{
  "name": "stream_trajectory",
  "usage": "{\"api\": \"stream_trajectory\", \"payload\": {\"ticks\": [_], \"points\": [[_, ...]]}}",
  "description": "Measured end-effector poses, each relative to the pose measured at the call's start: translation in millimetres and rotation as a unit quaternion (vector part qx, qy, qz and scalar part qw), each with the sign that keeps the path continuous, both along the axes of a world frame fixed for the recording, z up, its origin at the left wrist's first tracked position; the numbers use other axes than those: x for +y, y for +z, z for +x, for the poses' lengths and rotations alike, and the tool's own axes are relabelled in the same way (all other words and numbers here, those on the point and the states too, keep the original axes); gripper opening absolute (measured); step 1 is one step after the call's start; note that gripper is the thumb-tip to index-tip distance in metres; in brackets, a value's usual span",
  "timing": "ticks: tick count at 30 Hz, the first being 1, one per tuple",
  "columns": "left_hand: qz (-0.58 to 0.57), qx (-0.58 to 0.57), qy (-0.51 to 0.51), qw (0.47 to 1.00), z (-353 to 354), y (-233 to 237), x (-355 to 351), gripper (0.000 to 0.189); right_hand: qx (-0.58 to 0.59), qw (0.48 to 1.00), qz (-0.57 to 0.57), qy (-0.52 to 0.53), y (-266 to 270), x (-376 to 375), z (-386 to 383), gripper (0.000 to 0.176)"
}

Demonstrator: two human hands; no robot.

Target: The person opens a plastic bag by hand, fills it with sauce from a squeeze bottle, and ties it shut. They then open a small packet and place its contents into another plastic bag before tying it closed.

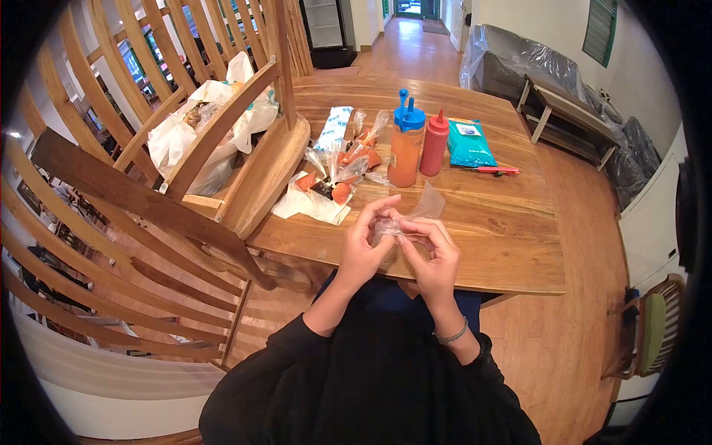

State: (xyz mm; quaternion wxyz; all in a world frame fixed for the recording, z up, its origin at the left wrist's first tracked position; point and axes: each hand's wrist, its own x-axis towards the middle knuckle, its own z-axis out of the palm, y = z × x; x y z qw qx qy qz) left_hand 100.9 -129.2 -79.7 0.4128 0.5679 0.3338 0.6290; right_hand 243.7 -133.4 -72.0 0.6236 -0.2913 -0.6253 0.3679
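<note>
Both my left hand [363,245] and my right hand [432,252] pinch a small clear plastic bag [387,225] between thumbs and fingers, just above the table's near edge. Part of the bag is hidden behind the fingers. Beyond it stand an orange sauce bottle [404,157] with a blue top and a red squeeze bottle [435,144]. To the left, tied clear bags of red-orange sauce [359,154] lie beside a piece of cream paper [302,208] with more small sauce bags on it. A thin clear plastic sheet [430,200] rests behind my right hand.
A teal packet [472,144] and a red pen-like item [497,170] lie on the wooden table [512,252]. Left, a wooden chair [259,178] holds a white plastic bag [211,167]. A blue-and-white packet [335,127] lies at the back. Plastic-covered furniture [512,59] stands behind.
</note>
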Motion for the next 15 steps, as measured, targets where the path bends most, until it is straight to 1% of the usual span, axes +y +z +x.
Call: {"api": "stream_trajectory", "payload": {"ticks": [2,5,6,9,12,15], "points": [[0.015,0.022,0.009,1.000,0.6,2.8,-1.8,0.059,-0.068,0.997,0.035,-0.023,-5.2,3.9,5.1,0.014],[0.017,0.049,0.046,0.998,3.8,5.5,-3.6,0.057,0.000,1.000,-0.021,-0.019,-6.6,-0.3,-1.1,0.013],[0.015,0.058,0.062,0.996,5.1,6.0,-3.4,0.055,-0.014,1.000,-0.005,-0.019,-6.3,-1.1,-1.7,0.013],[0.060,0.110,0.170,0.978,8.6,0.9,0.5,0.042,-0.057,0.998,0.035,-0.014,-4.1,-2.8,-2.4,0.012],[0.073,0.156,0.217,0.961,7.0,3.3,-1.5,0.026,-0.093,0.995,0.040,-0.002,-2.2,-6.4,-2.4,0.012],[0.042,0.144,0.238,0.960,-0.5,0.7,5.7,0.019,-0.155,0.981,0.107,0.031,-1.5,-13.0,-6.5,0.013]]}}
